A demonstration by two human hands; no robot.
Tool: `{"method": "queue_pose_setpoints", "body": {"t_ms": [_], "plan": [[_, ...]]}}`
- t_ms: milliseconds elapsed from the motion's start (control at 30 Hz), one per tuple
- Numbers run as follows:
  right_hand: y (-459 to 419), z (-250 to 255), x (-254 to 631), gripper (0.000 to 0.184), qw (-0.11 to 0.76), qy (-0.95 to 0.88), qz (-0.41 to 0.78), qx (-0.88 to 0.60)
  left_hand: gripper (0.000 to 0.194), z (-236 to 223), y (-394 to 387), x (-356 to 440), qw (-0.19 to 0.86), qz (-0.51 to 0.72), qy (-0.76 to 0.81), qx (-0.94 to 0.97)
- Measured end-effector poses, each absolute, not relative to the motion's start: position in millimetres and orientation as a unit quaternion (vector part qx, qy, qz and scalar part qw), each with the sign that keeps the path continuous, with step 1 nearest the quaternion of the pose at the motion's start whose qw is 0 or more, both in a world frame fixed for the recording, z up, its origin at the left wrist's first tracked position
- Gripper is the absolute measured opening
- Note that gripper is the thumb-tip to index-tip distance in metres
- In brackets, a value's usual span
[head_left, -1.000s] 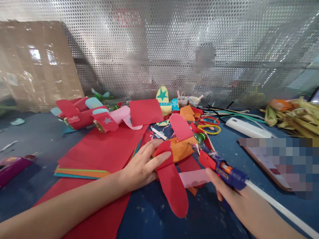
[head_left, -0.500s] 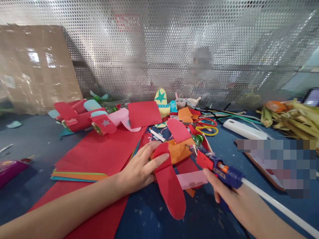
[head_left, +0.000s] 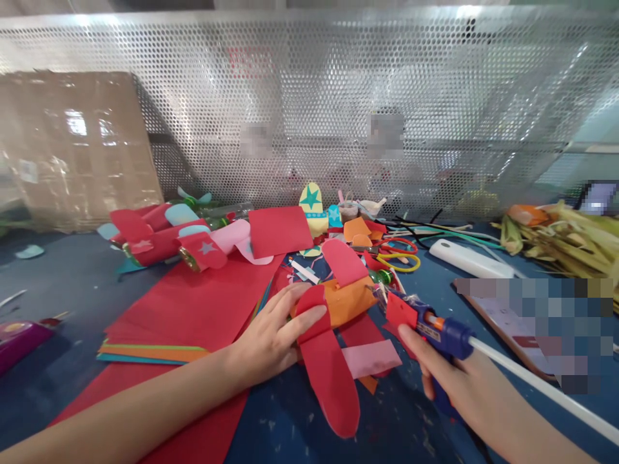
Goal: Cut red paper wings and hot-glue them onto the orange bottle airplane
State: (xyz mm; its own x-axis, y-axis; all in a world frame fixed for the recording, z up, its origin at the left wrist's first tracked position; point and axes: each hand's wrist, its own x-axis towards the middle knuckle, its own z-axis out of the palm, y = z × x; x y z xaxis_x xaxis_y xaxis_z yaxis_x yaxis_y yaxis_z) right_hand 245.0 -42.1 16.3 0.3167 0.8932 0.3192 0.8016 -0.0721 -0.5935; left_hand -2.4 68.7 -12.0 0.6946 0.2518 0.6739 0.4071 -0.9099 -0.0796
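Observation:
My left hand is wrapped round a paper-covered toy plane, with an orange body and a long red wing pointing towards me. A second red flap stands up on its far side. In my right hand is a blue hot glue gun with a long white glue stick out of its back. A small red paper piece lies between my right thumb and the gun's front. The nozzle is close to the body's right end; whether they touch, I cannot tell.
Red paper sheets lie at left, behind them red paper planes. Scissors, a white tool handle and a phone are at right. A cardboard box and perforated metal screen stand behind.
The view has tilted up slightly, so most things sit lower. My right hand has shifted slightly right with the glue gun. My left hand keeps its hold on the toy plane.

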Motion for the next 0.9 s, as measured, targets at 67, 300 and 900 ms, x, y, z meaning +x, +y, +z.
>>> {"method": "queue_pose_setpoints", "body": {"t_ms": [67,300,900], "plan": [[-43,18,247,0.061,0.333,-0.573,0.103,-0.742,0.055,-14,69,-3,0.115,-0.345,-0.187,-0.913],[-36,23,255,0.064,0.302,-0.598,0.101,-0.735,0.060,-21,70,-6,0.120,-0.344,-0.208,-0.908],[-2,3,335,0.012,0.087,-0.685,-0.129,-0.712,0.071,10,81,-2,-0.105,-0.341,-0.326,-0.876]]}}
